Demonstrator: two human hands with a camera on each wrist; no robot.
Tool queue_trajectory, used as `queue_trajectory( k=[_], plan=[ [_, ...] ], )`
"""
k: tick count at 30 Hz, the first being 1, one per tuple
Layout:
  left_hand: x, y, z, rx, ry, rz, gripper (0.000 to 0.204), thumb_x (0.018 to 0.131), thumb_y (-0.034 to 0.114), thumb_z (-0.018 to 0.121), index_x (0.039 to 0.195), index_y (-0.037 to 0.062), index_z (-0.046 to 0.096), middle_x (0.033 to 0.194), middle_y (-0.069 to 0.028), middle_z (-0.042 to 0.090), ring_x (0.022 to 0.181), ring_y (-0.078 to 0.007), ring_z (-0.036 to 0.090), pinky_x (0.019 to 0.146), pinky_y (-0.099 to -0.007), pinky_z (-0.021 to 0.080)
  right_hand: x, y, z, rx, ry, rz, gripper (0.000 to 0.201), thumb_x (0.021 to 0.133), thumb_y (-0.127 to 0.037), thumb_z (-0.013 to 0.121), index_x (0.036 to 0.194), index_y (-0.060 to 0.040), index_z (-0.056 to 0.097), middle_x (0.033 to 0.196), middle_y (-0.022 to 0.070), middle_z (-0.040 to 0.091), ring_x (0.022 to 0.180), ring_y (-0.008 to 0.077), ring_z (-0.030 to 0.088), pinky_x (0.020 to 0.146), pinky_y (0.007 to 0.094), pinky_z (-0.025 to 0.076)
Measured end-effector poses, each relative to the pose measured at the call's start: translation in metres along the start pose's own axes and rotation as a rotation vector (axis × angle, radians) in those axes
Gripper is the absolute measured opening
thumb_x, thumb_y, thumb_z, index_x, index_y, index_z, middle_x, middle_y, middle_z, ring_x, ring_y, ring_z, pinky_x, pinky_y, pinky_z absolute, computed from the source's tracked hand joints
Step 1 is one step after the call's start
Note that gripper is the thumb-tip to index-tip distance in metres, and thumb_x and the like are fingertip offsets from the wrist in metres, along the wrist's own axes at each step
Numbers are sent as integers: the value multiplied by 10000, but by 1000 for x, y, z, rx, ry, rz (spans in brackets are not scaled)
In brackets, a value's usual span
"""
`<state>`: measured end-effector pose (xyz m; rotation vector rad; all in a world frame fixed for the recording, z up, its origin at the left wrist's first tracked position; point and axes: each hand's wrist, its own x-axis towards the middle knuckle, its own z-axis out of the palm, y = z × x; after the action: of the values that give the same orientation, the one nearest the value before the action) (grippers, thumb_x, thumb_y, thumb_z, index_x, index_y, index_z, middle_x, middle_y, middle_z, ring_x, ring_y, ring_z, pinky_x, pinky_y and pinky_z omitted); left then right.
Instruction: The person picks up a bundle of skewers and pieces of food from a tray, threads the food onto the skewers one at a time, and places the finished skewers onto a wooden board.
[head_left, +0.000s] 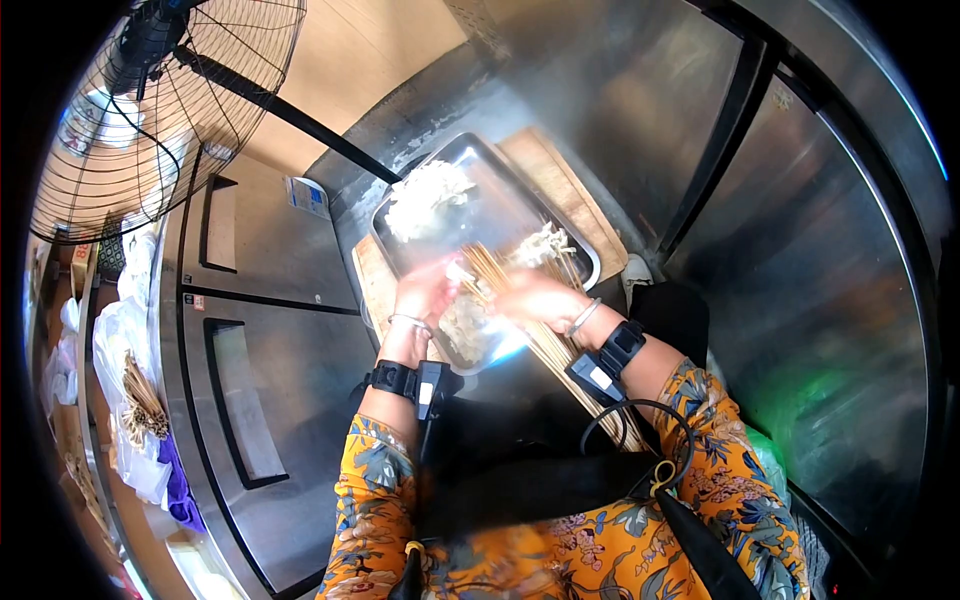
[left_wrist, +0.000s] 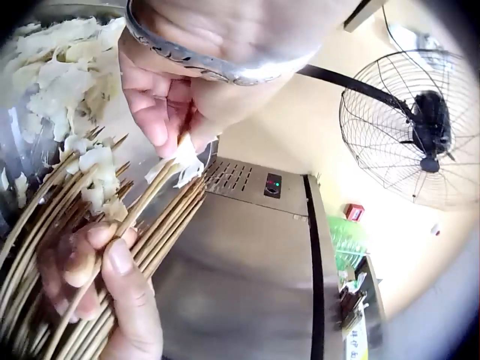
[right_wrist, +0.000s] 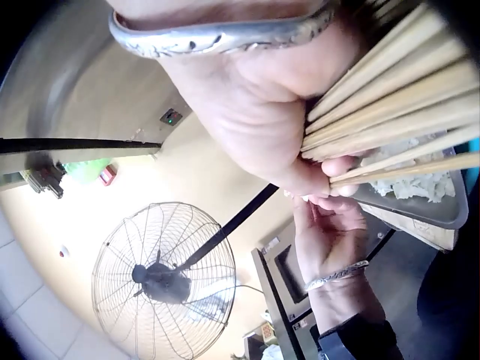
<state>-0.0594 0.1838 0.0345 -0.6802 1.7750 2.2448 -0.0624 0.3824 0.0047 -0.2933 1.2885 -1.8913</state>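
My left hand [head_left: 425, 292] pinches a thin white piece [left_wrist: 184, 163] against the tip of one skewer. My right hand [head_left: 538, 300] grips a bundle of wooden skewers [left_wrist: 161, 236], with that single skewer held between thumb and fingers. In the right wrist view the skewers [right_wrist: 405, 97] fan out from the palm, and the fingertips of both hands meet near their ends. Pale, flaky pieces [head_left: 430, 200] are heaped in the metal tray [head_left: 478, 150]. More white pieces [head_left: 543, 244] sit on skewer ends at its right side.
The tray rests over a wooden board [head_left: 560, 180]. A wire fan [head_left: 170, 110] stands at the upper left, its black pole reaching toward the tray. Steel cabinets [head_left: 275, 400] flank the left side, and a steel panel [head_left: 820, 300] the right. Another skewer bundle [head_left: 143, 400] lies far left.
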Motion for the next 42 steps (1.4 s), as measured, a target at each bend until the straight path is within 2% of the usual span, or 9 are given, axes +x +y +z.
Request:
queue_trajectory(
  k=[9, 12, 15, 18, 21, 24, 30, 36, 42],
  plan=[
    [-3, -5, -5, -59, -79, -87, 239, 861, 129, 542, 1064, 3, 555, 862, -64, 632, 613, -87, 582, 545, -186, 498, 1, 0, 0, -63, 16, 17, 87, 773, -96, 605, 780, -29, 551, 617, 16, 539, 487, 95, 504, 433, 219, 413],
    [4, -5, -9, -141, -167, -60, 230, 856, 111, 544, 1064, 13, 554, 893, -71, 627, 669, -96, 589, 584, -186, 499, 2, 1, 0, -63, 17, 4, 91, 777, -101, 600, 770, -27, 548, 608, 18, 538, 479, 99, 503, 428, 218, 410],
    [4, -8, -10, -159, -148, -2, 217, 849, 101, 552, 1047, 11, 559, 914, -82, 624, 715, -102, 591, 611, -180, 494, 1, 0, 0, -15, 6, 6, 89, 780, -105, 593, 764, -33, 541, 609, 16, 533, 479, 101, 502, 427, 221, 410],
    [5, -15, -7, -153, -122, 160, 193, 842, 80, 558, 1021, 6, 564, 924, -85, 622, 737, -104, 590, 621, -189, 494, 1, 3, -2, -22, 17, -6, 86, 778, -107, 591, 756, -44, 535, 611, 11, 528, 484, 99, 501, 430, 226, 412],
    [0, -20, 0, -39, 19, 337, 171, 836, 51, 558, 1002, 9, 569, 925, -72, 624, 747, -102, 588, 637, -205, 491, 0, 2, -1, -28, 26, -16, 96, 773, -123, 602, 762, -55, 534, 615, 3, 523, 494, 93, 499, 437, 228, 413],
    [-5, -22, 8, 13, 108, 418, 159, 835, 38, 558, 991, 16, 574, 915, -59, 624, 757, -101, 587, 661, -218, 485, -2, -1, 0, -36, 39, -7, 105, 765, -133, 610, 779, -56, 539, 621, -1, 522, 503, 86, 499, 441, 226, 412],
    [-3, -31, 10, 199, 116, 582, 157, 836, 65, 571, 988, 26, 575, 918, -47, 622, 778, -93, 582, 675, -216, 480, -2, 0, 0, -27, 48, -29, 121, 752, -135, 618, 796, -49, 545, 623, -3, 519, 504, 85, 500, 441, 225, 409],
    [-9, -34, 23, -184, 122, 361, 195, 832, 55, 571, 1023, 15, 557, 943, -58, 618, 773, -115, 591, 644, -203, 493, 1, 4, -1, -4, 46, -15, 112, 752, -122, 613, 800, -38, 557, 641, 15, 552, 520, 90, 516, 458, 224, 416],
    [-8, -44, 25, -48, 95, 356, 202, 829, 54, 576, 1028, 24, 557, 938, -54, 617, 771, -118, 592, 625, -202, 496, 1, 6, 0, 2, 78, -36, 122, 752, -129, 614, 806, -24, 584, 627, 23, 565, 514, 97, 522, 462, 223, 418]
  ],
)
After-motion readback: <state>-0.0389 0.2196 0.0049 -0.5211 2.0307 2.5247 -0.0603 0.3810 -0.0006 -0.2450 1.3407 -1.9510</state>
